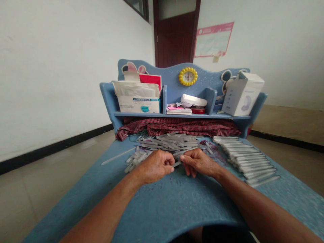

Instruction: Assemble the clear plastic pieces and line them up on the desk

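Note:
My left hand (155, 166) and my right hand (197, 162) meet at the middle of a blue desk (162, 206). Both are closed, pinching the two ends of one small grey stick (177, 164) between them. Right behind the hands lies a loose heap of several grey sticks (164, 141). To the right, a neat row of longer grey-white sticks (245, 158) runs along the desk.
A red checked cloth (177, 125) lies under the desk's shelf. On the shelf stand a mask box (139, 103), a stack of papers (179, 109) and a white carton (243, 94). One thin white stick (117, 156) lies alone at the left. A wall runs on the left, a door behind.

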`<state>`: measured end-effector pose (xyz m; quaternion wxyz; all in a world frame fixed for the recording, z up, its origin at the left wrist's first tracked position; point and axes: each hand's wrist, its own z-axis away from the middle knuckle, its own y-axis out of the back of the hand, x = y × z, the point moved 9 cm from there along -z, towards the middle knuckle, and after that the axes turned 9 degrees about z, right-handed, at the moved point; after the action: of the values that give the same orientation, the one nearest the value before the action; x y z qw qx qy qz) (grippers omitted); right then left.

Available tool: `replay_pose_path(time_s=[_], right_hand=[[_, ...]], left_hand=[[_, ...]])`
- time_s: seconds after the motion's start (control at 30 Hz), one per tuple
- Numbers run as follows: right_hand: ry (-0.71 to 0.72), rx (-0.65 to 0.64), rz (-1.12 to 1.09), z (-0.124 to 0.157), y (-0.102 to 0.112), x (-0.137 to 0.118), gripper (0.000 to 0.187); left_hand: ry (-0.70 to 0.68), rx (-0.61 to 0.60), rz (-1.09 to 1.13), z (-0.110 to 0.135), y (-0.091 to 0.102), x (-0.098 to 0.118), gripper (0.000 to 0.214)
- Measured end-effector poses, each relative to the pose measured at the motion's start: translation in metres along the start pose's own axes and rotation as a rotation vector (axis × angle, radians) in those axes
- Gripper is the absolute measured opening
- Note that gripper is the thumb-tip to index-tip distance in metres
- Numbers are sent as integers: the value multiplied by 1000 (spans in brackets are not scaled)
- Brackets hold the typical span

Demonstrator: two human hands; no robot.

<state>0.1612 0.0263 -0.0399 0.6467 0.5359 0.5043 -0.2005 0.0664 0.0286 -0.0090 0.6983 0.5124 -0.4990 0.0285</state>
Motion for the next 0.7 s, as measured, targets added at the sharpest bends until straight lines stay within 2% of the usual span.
replay_pose_path(time_s=[0.13,0.27,0.43,0.6,0.7], right_hand=[[-6,48,-27,0,7,-4,40],[18,41,-77,-1,5,-5,35],[-15,21,25,-1,1,1,45],[-4,26,-18,0,3,-3,36],[-31,0,11,0,0,-1,44]], left_hand=[[16,14,5,0,3,1,11],[-1,12,21,0,3,3,10],[-3,2,-2,0,1,1,10],[-24,16,-10,0,2,1,11],[-19,6,-17,0,1,1,11]])
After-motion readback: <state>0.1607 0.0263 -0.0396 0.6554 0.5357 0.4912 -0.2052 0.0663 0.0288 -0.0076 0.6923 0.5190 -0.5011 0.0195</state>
